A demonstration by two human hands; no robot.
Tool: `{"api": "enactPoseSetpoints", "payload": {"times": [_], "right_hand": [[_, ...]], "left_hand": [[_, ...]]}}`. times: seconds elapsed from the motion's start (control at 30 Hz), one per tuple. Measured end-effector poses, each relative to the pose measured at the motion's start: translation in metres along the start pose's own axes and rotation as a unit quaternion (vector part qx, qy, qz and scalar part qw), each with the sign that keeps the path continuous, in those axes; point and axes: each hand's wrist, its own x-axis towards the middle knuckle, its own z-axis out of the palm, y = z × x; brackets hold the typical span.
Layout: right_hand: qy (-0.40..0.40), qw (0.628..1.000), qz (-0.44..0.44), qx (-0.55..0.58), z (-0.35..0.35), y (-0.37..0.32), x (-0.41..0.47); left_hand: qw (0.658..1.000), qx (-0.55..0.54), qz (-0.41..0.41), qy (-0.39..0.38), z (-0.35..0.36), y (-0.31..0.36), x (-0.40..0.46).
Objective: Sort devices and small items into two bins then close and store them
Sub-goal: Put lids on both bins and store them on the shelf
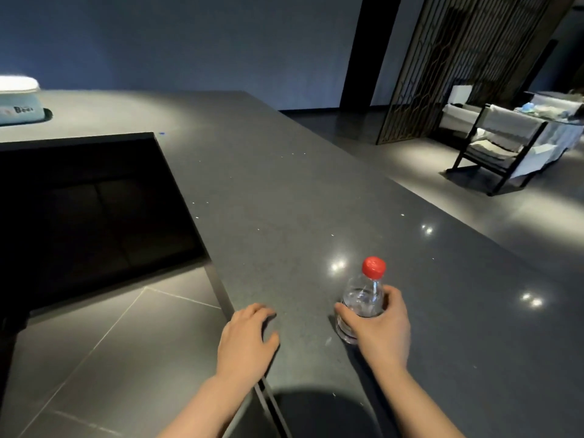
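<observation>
On the grey counter [284, 191], near its front edge, the right hand [379, 327] grips a clear bottle [363, 298]; left hand [245, 338] rests flat, fingers relaxed. A lidded blue bin [19, 102] sits far left.

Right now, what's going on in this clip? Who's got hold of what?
A person stands at a dark grey counter. Their right hand grips a clear water bottle with a red cap, which stands upright on the counter. Their left hand rests flat at the counter's near edge, holding nothing. A light blue bin with a white lid sits closed at the far left of the counter, well away from both hands. No devices or small items are visible on the counter.
</observation>
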Motion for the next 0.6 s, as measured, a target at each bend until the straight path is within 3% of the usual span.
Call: {"api": "enactPoseSetpoints", "payload": {"times": [0.2,0.6], "right_hand": [[-0.035,0.997,-0.054,0.041,0.103,-0.073,0.012],[-0.166,0.953,-0.173,0.185,0.409,-0.294,0.027]], "left_hand": [[0.996,-0.048,-0.029,0.064,-0.061,-0.074,0.069],[0.969,-0.009,-0.110,0.220,-0.282,-0.314,0.195]]}}
